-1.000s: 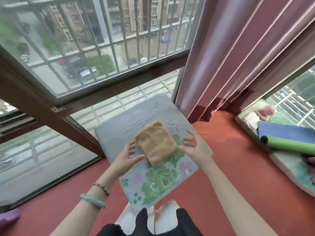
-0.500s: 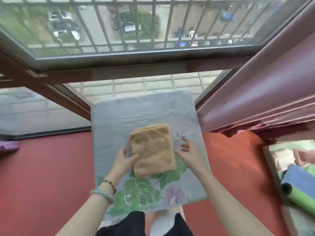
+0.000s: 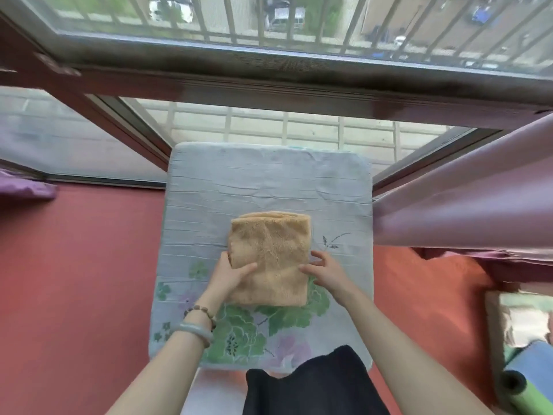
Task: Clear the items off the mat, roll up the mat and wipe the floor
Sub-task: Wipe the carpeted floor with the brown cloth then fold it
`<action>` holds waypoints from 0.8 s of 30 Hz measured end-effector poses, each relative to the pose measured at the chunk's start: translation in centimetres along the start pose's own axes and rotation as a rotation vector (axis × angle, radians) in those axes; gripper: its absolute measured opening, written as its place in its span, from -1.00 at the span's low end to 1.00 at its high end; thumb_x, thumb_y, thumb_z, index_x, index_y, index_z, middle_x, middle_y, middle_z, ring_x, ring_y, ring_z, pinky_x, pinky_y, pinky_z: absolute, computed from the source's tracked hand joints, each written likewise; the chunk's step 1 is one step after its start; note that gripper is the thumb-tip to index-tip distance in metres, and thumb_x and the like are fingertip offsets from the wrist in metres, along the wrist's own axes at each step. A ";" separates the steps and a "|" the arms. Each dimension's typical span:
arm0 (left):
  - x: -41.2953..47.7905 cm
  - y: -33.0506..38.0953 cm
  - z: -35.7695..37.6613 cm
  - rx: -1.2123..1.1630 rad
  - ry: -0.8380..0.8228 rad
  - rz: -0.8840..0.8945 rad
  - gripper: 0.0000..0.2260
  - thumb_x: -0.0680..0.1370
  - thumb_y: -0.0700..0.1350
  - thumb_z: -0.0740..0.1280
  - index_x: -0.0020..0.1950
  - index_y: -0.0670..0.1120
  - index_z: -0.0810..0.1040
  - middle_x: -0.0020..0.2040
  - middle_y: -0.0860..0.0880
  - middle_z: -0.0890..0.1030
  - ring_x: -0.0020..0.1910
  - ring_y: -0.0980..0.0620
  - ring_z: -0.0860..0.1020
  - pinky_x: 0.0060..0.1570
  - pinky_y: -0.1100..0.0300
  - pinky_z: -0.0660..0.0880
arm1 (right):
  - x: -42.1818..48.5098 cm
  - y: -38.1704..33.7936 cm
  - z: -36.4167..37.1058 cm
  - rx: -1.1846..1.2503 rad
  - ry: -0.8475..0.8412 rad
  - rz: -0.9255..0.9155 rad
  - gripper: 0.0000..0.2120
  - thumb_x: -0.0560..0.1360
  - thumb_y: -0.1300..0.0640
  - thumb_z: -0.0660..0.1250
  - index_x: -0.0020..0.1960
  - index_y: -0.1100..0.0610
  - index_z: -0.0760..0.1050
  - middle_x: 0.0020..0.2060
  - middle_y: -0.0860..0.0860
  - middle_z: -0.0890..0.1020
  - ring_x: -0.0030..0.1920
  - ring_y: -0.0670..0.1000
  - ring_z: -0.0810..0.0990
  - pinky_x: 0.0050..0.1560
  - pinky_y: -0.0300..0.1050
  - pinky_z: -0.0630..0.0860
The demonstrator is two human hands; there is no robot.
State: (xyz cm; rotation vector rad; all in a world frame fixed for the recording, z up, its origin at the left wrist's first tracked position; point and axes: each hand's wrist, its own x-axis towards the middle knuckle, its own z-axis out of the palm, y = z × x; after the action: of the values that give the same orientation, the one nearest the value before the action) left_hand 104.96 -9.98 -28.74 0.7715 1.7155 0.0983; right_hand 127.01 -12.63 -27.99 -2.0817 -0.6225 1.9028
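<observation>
Left hand [image 3: 230,272] grips the near-left edge of a folded towel [image 3: 269,256], thumb laid across the top and fingers curled round the side. Right hand [image 3: 326,272] is spread, fingers relaxed and apart, with the thumb tip touching the towel's right edge (whether the other fingertips touch the cloth cannot be told). The towel, tan and fleecy, lies flat near the middle of a floral mat [image 3: 269,181], a pale blue-grey pad with green leaves and lilac flowers printed along its near part. The mat lies on the red floor [image 3: 74,280], its far edge against the window frame [image 3: 269,85]. A pale green bangle [image 3: 194,330] and a bead bracelet [image 3: 200,313] sit on the left wrist. A dark garment [image 3: 308,384] overlaps the mat's near edge. A pink curtain [image 3: 463,211] hangs at right. Rolled mats [image 3: 526,384], blue and green, lie at near right, well apart from the towel. A purple cloth [image 3: 24,187] shows at far left.
</observation>
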 end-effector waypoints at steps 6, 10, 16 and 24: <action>-3.0 0.8 -1.4 0.008 -0.001 0.227 -0.70 0.51 -0.19 0.36 0.18 -0.03 0.36 0.08 0.04 0.53 0.02 0.12 0.51 -0.15 0.37 0.41 | -0.9 -1.6 1.2 0.033 -0.060 -0.013 -0.75 0.43 0.30 0.33 0.08 0.09 0.50 -0.10 0.09 0.57 -0.14 0.02 0.56 -0.05 0.01 0.53; -6.0 1.7 -2.8 -0.008 0.071 0.338 -0.72 0.53 -0.20 0.35 0.18 -0.01 0.37 0.03 0.10 0.53 0.03 0.11 0.50 -0.09 0.35 0.39 | -4.4 -3.7 1.2 0.062 -0.050 -0.149 -0.65 0.42 0.32 0.27 0.12 0.00 0.47 -0.17 0.06 0.54 -0.21 0.01 0.53 -0.21 -0.10 0.48; -11.9 2.4 -6.7 -0.200 0.272 0.472 -0.69 0.47 -0.24 0.41 0.10 0.04 0.40 -0.03 0.14 0.53 -0.05 0.21 0.51 -0.10 0.38 0.40 | -11.3 -7.6 3.7 -0.020 -0.054 -0.422 -0.67 0.37 0.25 0.24 0.08 -0.04 0.45 -0.02 0.00 0.59 -0.07 -0.03 0.58 -0.17 -0.23 0.54; -21.6 -0.1 -15.4 -0.378 0.511 0.651 -0.63 0.51 -0.31 0.34 0.20 0.02 0.33 0.02 0.14 0.53 -0.11 0.45 0.51 -0.09 0.54 0.38 | -20.9 -13.5 12.6 -0.215 -0.183 -0.767 -0.62 0.32 0.21 0.22 0.12 0.00 0.46 0.01 -0.02 0.62 0.04 -0.06 0.58 0.07 -0.07 0.54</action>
State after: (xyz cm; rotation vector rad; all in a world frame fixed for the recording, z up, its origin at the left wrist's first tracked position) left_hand 93.05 -16.61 -5.93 1.0431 1.7634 1.1134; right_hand 111.52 -11.87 -4.81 -1.4353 -1.4643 1.6033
